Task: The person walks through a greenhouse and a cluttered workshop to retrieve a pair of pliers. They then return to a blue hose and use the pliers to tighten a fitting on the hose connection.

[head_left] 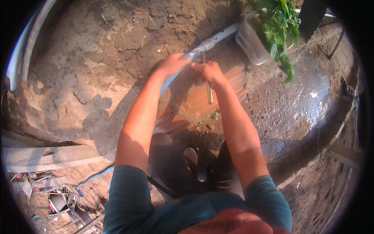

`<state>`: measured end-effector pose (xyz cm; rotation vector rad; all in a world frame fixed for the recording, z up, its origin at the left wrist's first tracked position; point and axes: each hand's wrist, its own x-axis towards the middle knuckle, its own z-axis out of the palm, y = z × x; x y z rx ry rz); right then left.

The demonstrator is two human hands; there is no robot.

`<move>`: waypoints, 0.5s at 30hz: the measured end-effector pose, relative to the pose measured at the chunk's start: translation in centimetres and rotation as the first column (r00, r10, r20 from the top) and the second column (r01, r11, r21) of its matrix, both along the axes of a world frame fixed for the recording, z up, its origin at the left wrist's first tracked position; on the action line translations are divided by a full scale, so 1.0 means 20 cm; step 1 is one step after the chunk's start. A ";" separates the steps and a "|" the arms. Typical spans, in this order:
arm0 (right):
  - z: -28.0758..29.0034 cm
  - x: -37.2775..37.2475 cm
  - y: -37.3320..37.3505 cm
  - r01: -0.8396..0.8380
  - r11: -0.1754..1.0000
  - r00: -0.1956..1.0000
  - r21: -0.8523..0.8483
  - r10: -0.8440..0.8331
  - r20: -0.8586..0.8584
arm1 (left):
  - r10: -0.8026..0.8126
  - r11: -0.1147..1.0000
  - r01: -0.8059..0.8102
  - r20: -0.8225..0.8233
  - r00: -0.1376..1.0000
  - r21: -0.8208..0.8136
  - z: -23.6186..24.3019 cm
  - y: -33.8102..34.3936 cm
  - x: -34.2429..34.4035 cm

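A light grey pipe [223,34] runs down from the upper right to meet a blue hose [168,81] between my hands. My left hand [173,64] is closed around the blue hose just below the join. Close beside it, my right hand [209,72] is closed on a thin, flat tool [210,96] with a yellowish lower end. The tool's upper part sticks out above my fingers, beside the join. Its exact kind cannot be made out, and my fingers hide its middle.
A clear plastic tub [254,45] stands to the upper right beside a leafy green plant [278,29]. Reddish wooden boards [202,97] lie below my hands. Wet, shiny ground [304,101] spreads to the right. A concrete edge [50,158] and scattered scrap [62,202] are at lower left.
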<state>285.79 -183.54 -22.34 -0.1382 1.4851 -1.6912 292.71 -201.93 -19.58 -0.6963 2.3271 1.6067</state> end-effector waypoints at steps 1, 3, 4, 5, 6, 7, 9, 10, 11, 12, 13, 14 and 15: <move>0.01 0.00 0.00 0.015 1.000 1.000 -0.014 -0.015 0.017 | 0.020 0.998 -0.022 0.035 0.999 0.059 0.02 0.01 -0.01; -0.01 0.00 0.01 0.019 0.999 0.999 -0.039 -0.017 0.046 | 0.048 0.993 -0.048 -0.005 0.999 0.108 0.01 0.01 -0.01; -0.02 0.01 0.01 0.022 0.998 0.998 -0.051 -0.019 0.062 | 0.063 0.989 -0.059 -0.024 0.998 0.132 0.00 0.01 -0.02; -0.03 0.01 0.01 0.019 0.998 0.999 -0.054 -0.016 0.052 | 0.076 0.990 -0.071 -0.038 0.996 0.121 -0.01 0.02 -0.02; -0.04 0.01 0.02 0.013 0.998 0.999 -0.056 -0.010 0.043 | 0.093 0.990 -0.086 -0.051 0.994 0.111 -0.03 0.02 -0.02; -0.04 0.01 0.03 0.007 0.998 0.999 -0.057 -0.005 0.034 | 0.108 0.990 -0.101 -0.065 0.992 0.102 -0.04 0.02 -0.02; -0.05 0.02 0.08 -0.040 0.999 0.999 -0.027 0.041 0.035 | 0.091 0.994 -0.089 -0.042 0.995 0.063 -0.05 0.00 -0.02; -0.05 0.03 0.11 -0.065 0.998 0.997 -0.013 0.065 0.035 | 0.084 0.996 -0.083 -0.031 0.996 0.043 -0.06 0.00 -0.01; -0.05 0.05 0.11 -0.035 0.999 0.999 0.007 0.035 0.018 | 0.087 0.996 -0.086 -0.030 0.996 0.038 -0.07 -0.01 -0.01; -0.03 0.08 0.12 -0.002 1.000 1.000 0.026 0.002 -0.001 | 0.087 0.996 -0.086 -0.030 0.996 0.033 -0.07 -0.01 -0.01; -0.01 0.11 0.13 0.030 0.999 0.999 0.043 -0.029 -0.021 | 0.088 0.996 -0.088 -0.030 0.996 0.028 -0.08 -0.01 -0.01; 0.00 0.13 0.12 0.070 0.997 0.997 0.040 -0.072 0.028 | 0.093 0.995 -0.092 -0.025 0.995 0.039 -0.08 -0.01 0.00; 0.02 0.16 0.12 0.116 0.993 0.990 0.038 -0.118 0.078 | 0.092 0.995 -0.091 -0.021 0.996 0.047 -0.08 -0.01 -0.01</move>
